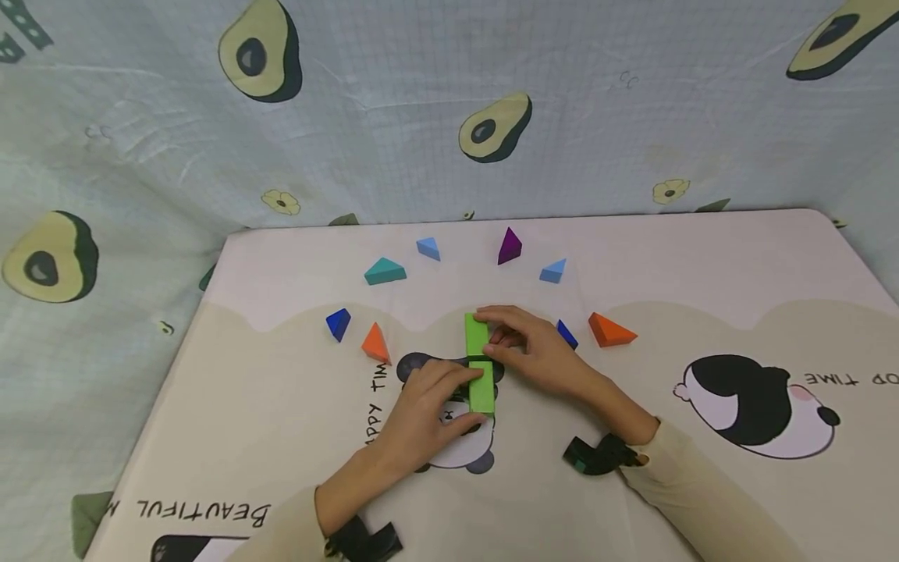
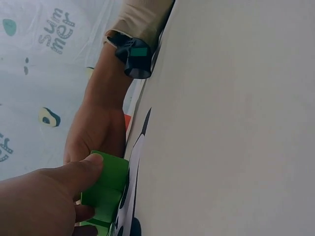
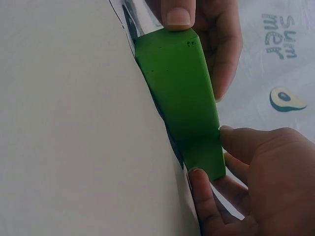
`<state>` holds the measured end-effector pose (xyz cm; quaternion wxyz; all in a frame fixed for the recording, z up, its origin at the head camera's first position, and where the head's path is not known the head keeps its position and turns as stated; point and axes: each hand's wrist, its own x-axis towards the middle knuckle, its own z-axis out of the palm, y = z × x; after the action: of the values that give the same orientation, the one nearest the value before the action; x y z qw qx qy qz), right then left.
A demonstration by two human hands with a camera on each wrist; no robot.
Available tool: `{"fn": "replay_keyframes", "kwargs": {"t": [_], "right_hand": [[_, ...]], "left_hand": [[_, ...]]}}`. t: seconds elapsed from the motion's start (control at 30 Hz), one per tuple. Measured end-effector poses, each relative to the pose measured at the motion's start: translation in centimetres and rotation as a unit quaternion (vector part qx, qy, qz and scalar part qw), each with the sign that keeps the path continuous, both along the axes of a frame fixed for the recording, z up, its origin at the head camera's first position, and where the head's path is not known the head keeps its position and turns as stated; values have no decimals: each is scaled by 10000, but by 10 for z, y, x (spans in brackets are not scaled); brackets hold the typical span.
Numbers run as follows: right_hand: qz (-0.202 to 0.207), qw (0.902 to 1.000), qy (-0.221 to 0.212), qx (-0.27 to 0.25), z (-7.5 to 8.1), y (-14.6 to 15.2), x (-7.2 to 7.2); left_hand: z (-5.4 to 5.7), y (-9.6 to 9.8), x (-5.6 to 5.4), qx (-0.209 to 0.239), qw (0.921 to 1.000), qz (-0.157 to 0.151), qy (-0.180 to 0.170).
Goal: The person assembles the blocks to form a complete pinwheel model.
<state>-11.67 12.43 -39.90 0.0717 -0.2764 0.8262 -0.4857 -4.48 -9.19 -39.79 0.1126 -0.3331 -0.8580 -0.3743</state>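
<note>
Two green rectangular blocks lie end to end on the table, over a printed panda face. My left hand [image 1: 421, 410] pinches the nearer green block [image 1: 482, 393] between thumb and fingers, the thumb at its near end. On the farther green block [image 1: 474, 332] my right hand [image 1: 537, 351] has its thumb and fingertips, one at the far end and one near the joint. In the right wrist view the near block [image 3: 177, 83] meets the far block [image 3: 206, 160] with a slight step. The left wrist view shows the left thumb on the near block [image 2: 112, 169].
Around the hands stand several small blocks: an orange one [image 1: 375, 343], a blue one [image 1: 339, 324], a teal one [image 1: 385, 272], a purple one [image 1: 509, 247], light blue ones, and another orange block [image 1: 612, 331]. A blue block [image 1: 566, 335] sits beside the right hand. Avocado-print cloth [image 1: 379, 156] hangs behind.
</note>
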Motion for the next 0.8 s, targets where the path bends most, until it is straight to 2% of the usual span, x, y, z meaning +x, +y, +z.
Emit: {"fn": "replay_keyframes", "kwargs": {"t": [0.4, 0.67, 0.8], "right_hand": [[19, 9999, -155, -33, 0, 0, 0], [60, 9999, -89, -50, 1, -1, 0], [101, 9999, -42, -50, 1, 0, 0]], "left_hand": [[-1, 0, -1, 115, 9999, 3, 0], [-10, 2, -1, 192, 9996, -146, 144], [-11, 4, -1, 77, 9998, -165, 54]]}}
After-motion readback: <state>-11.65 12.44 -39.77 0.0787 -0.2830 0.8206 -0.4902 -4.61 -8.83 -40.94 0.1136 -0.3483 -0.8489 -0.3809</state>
